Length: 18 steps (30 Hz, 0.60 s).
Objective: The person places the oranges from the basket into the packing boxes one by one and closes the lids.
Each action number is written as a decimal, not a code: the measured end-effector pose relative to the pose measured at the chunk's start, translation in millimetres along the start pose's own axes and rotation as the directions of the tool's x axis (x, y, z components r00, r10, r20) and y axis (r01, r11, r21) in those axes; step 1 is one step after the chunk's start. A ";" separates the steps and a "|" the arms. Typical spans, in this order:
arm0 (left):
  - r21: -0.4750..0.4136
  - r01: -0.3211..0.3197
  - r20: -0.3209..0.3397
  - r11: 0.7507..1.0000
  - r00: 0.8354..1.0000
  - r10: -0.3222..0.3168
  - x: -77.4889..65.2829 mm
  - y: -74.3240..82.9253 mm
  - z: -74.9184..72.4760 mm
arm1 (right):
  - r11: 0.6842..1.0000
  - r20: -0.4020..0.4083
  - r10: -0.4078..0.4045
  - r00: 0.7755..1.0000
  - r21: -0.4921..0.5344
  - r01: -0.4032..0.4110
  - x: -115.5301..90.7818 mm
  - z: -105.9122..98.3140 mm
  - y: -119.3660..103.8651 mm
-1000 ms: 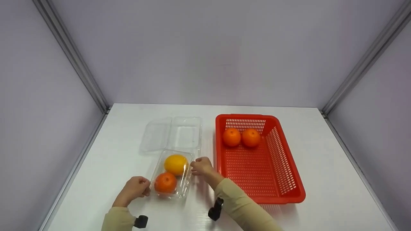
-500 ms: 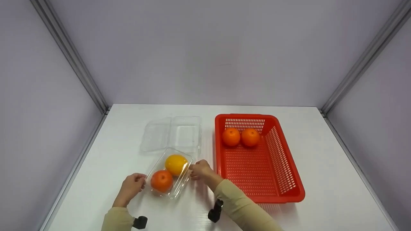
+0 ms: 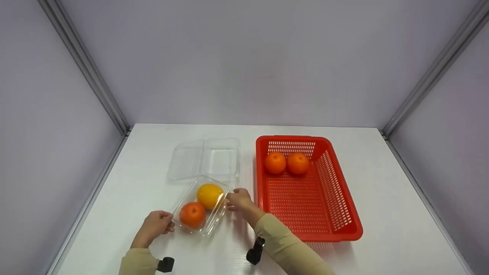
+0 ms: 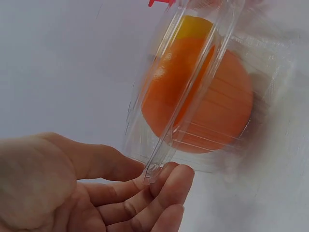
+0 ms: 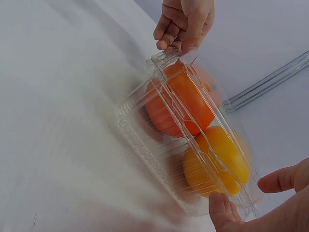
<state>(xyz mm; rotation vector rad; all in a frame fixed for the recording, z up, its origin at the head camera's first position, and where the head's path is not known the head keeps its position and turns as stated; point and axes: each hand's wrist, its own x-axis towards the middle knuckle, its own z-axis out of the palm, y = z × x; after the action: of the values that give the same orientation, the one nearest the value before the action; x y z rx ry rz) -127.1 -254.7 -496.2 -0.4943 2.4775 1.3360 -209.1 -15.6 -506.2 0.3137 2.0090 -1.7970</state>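
Note:
A clear plastic clamshell box (image 3: 214,220), its lid down, lies tilted clockwise at the front of the table. Inside it, an orange (image 3: 192,215) sits at the near end and a yellow fruit (image 3: 209,196) at the far end. My left hand (image 3: 156,224) pinches the near left corner of the rim; thumb and fingertips meet there in the left wrist view. On the opposite side, my right hand (image 3: 240,202) holds the far right corner, thumb and fingers on either side of the rim (image 5: 246,205) in the right wrist view.
Behind the box, a second clear clamshell (image 3: 221,158) lies unfolded with nothing in it. To the right stands a red basket (image 3: 347,198) with two oranges (image 3: 298,163) in its far left part. Pale walls (image 3: 244,61) enclose the table's back and sides.
The box has turned clockwise, its near end swinging left with the left hand. In the last half second both hands and the box have barely moved.

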 end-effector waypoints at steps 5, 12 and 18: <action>0.007 -0.023 -0.036 1.000 0.999 0.023 4.8 -5.0 -2.2 | 0.999 0.007 0.042 0.999 -0.001 -0.042 -3.0 1.7 1.9; 0.017 -0.052 -0.104 0.999 0.993 0.053 15.4 -10.9 -2.1 | 0.998 0.037 0.069 0.997 0.009 -0.070 -7.3 3.4 4.8; 0.002 -0.063 -0.129 0.998 0.990 0.063 20.4 -12.4 -2.6 | 0.998 0.041 0.068 0.997 0.007 -0.069 -9.8 4.4 7.9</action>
<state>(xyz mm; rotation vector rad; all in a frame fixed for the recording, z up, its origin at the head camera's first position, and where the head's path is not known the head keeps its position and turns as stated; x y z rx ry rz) -140.5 -266.5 -512.3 -0.5220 2.6169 1.3706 -196.2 -17.7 -509.1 0.3415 1.9399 -1.7561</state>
